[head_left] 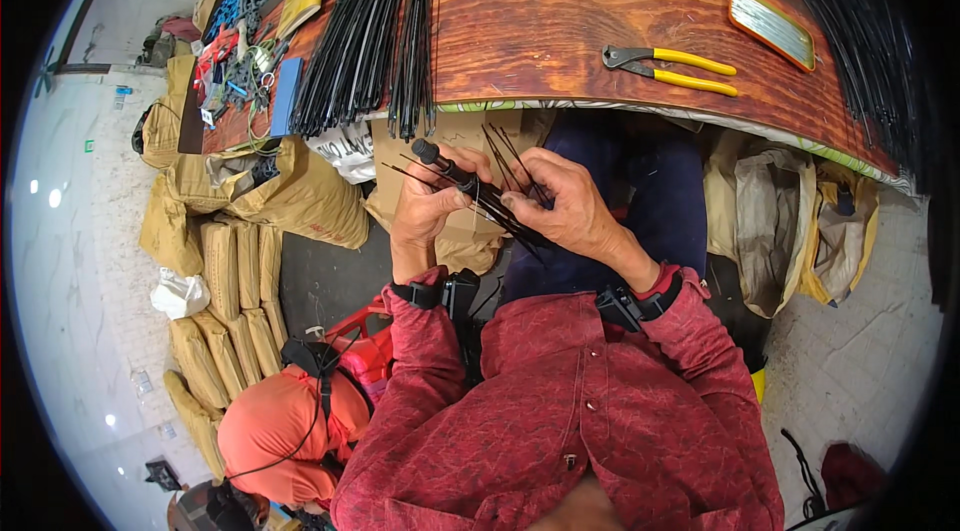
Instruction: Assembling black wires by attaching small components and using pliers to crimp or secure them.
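Observation:
My left hand (422, 213) is closed around a black umbrella frame (490, 203), whose thick round end points up and left. Thin dark ribs run from it down toward the right. My right hand (578, 209) pinches some of these ribs between thumb and fingers, and several loose rib ends (507, 153) stick up beside its fingertips. Both hands are in front of the table's near edge, above my lap. Parts of the frame are hidden behind my fingers.
On the wooden table (530, 41) lie yellow-handled cutting pincers (670, 69), a shallow metal tray (770, 28) and bundled black umbrella frames (350, 51). More dark ribs (850, 41) lie at right. Sacks (300, 196) stand below at left. Beside me is a person in an orange head covering (285, 431).

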The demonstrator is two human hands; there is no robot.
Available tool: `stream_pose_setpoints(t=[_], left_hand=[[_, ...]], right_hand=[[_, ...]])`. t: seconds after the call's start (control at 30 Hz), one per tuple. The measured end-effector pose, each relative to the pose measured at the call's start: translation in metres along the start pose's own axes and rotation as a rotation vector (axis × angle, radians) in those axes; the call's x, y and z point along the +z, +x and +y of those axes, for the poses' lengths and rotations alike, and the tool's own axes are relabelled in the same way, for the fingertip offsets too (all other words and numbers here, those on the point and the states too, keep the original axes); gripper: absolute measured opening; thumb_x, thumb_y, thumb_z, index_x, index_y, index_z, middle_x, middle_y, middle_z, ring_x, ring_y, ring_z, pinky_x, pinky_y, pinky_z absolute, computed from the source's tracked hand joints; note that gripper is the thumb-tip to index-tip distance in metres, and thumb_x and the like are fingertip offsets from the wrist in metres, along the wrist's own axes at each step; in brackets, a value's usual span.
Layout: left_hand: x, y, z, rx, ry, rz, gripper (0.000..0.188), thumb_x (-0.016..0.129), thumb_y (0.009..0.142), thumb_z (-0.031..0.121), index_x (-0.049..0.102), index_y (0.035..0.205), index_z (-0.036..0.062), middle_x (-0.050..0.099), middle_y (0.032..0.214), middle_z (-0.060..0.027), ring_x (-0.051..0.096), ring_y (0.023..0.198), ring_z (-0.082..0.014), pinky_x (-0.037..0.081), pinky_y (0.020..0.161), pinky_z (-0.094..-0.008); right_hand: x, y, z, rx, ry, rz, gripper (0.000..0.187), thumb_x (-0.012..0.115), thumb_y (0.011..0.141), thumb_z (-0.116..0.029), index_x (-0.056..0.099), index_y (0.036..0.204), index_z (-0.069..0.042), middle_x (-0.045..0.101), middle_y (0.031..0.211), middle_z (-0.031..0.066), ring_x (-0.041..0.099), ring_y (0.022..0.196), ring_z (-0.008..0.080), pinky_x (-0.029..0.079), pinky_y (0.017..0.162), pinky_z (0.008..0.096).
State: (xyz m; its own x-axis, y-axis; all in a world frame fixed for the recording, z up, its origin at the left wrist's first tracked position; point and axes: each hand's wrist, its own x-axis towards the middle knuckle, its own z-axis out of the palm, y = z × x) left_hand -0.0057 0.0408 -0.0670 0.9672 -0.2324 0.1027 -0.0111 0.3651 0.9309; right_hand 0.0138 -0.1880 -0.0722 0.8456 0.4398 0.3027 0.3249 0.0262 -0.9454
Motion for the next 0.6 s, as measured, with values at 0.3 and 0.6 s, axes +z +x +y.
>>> stream_pose_setpoints(t=[0.3,0.6], left_hand=[[-0.001,-0.004,0.0,-0.011,-0.01,0.016,0.042,0.088,0.074,0.01,0.063,0.107,0.0024,0.069,0.105,-0.0173,0.066,0.102,-0.0268,0.053,0.089,-0.0382],[0.006,-0.001,0.003,-0.082,-0.006,0.081,0.045,0.089,0.074,0.008,0.061,0.109,0.0049,0.07,0.099,-0.0149,0.066,0.099,-0.0259,0.053,0.088,-0.0361]], right_hand=[[0.005,-0.002,-0.001,0.07,-0.016,0.029,0.023,0.077,0.085,-0.014,0.062,0.09,0.002,0.059,0.079,0.0115,0.061,0.067,0.0264,0.049,0.062,0.0365],[0.011,-0.003,0.015,0.194,0.217,0.057,0.024,0.08,0.087,-0.015,0.063,0.092,0.002,0.06,0.081,0.0071,0.059,0.07,0.0141,0.047,0.061,0.032]])
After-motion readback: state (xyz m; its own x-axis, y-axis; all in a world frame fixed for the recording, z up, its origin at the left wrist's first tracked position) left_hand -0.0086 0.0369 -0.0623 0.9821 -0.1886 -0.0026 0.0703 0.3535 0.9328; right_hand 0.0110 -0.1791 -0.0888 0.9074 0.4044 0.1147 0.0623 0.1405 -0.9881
